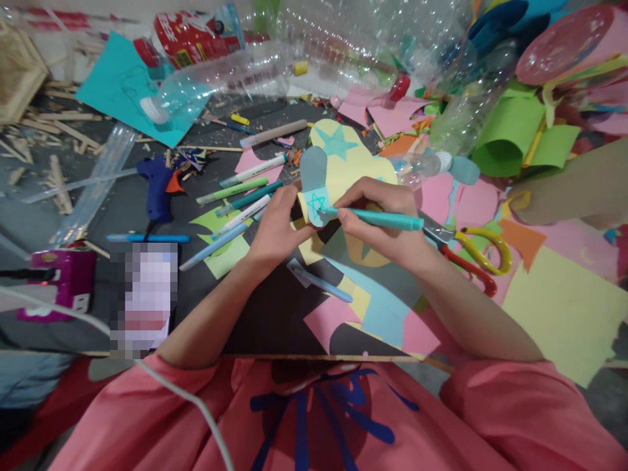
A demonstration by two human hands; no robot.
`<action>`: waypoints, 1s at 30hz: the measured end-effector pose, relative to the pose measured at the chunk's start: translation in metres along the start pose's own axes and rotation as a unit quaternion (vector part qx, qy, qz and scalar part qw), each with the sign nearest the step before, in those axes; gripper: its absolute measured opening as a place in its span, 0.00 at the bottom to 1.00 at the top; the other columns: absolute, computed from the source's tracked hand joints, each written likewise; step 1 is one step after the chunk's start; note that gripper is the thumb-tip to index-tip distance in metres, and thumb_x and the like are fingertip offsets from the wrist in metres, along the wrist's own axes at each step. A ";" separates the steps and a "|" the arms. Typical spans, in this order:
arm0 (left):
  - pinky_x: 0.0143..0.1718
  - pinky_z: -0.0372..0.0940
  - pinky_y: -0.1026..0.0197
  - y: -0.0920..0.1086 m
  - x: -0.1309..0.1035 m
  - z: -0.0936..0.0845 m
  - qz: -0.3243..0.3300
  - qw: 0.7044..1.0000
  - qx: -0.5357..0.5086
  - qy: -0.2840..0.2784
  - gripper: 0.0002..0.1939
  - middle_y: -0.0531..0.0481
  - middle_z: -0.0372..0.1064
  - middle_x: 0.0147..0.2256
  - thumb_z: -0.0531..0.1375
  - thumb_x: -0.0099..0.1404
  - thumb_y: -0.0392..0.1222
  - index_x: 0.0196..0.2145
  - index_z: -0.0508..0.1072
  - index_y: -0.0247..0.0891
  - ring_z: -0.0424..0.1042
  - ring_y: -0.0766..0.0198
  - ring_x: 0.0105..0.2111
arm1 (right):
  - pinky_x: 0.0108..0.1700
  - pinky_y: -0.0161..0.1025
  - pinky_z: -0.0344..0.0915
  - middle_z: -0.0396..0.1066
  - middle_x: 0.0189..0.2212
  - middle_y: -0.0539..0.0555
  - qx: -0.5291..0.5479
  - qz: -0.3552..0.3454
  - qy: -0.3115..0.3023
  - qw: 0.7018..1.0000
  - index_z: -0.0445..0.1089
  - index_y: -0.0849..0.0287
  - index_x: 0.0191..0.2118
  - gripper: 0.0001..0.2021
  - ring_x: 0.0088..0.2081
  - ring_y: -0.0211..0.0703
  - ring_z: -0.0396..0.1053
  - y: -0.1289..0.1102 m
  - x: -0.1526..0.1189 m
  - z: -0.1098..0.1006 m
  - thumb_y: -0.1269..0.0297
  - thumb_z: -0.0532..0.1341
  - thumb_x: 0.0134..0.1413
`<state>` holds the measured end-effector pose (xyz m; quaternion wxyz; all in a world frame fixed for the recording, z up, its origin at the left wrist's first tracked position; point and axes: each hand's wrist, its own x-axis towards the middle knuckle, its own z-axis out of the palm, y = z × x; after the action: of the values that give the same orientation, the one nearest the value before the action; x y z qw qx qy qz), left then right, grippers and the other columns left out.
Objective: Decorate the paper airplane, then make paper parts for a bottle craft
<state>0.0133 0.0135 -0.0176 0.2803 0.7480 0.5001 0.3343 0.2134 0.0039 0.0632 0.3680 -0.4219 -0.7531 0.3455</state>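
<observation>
My right hand (392, 197) grips a turquoise marker (400, 221), its tip against a light-blue paper piece (314, 195) that bears a drawn star outline. My left hand (275, 226) pinches that piece at its left and lower edge. Above the blue piece is a pale-yellow rounded paper cutout (360, 171) with a coloured turquoise star (338, 142); whether the two are joined I cannot tell. Below my right hand an orange paper cutout (366, 247) is partly covered. Several markers (235, 190) lie left of my left hand.
Scissors (483, 252) with yellow and red handles lie right of my right hand. A blue glue gun (157, 190), a phone (150, 294) and a purple power block (63, 281) are at left. Plastic bottles (220, 78) line the back. Paper scraps (328, 324) lie in front.
</observation>
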 end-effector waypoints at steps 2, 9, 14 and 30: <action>0.49 0.66 0.53 0.001 0.000 0.000 0.000 1.000 -0.004 -0.002 0.27 0.43 0.69 0.47 0.67 0.58 0.50 0.51 0.65 0.39 0.70 0.51 0.48 | 0.26 0.35 0.56 0.67 0.22 0.47 0.006 0.009 0.003 1.000 0.68 0.58 0.28 0.08 0.23 0.34 0.59 0.000 -0.001 0.000 0.64 0.61 0.58; 0.49 0.67 0.52 0.002 0.001 -0.001 -0.006 1.000 -0.003 -0.003 0.26 0.43 0.69 0.47 0.67 0.58 0.50 0.50 0.66 0.39 0.70 0.50 0.48 | 0.28 0.35 0.57 0.69 0.22 0.47 0.008 0.002 -0.007 1.000 0.68 0.58 0.28 0.07 0.23 0.34 0.61 0.003 0.001 0.003 0.65 0.61 0.58; 0.50 0.66 0.51 0.003 0.001 -0.001 -0.002 1.000 -0.009 -0.009 0.31 0.41 0.69 0.50 0.68 0.58 0.53 0.55 0.64 0.40 0.69 0.48 0.52 | 0.27 0.34 0.55 0.66 0.20 0.47 -0.022 -0.003 -0.014 1.000 0.65 0.58 0.24 0.10 0.23 0.34 0.60 0.003 0.001 0.001 0.66 0.60 0.56; 0.54 0.65 0.48 0.002 0.002 -0.002 0.004 1.000 -0.010 -0.017 0.34 0.40 0.68 0.53 0.66 0.59 0.57 0.57 0.62 0.41 0.68 0.46 0.54 | 0.26 0.34 0.53 0.65 0.19 0.46 -0.004 0.011 -0.020 1.000 0.63 0.58 0.23 0.09 0.22 0.33 0.59 0.002 0.001 -0.002 0.67 0.59 0.53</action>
<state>0.0131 0.0146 -0.0142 0.2952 0.7528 0.4887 0.3276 0.2155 0.0059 0.0627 0.3470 -0.4246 -0.7572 0.3549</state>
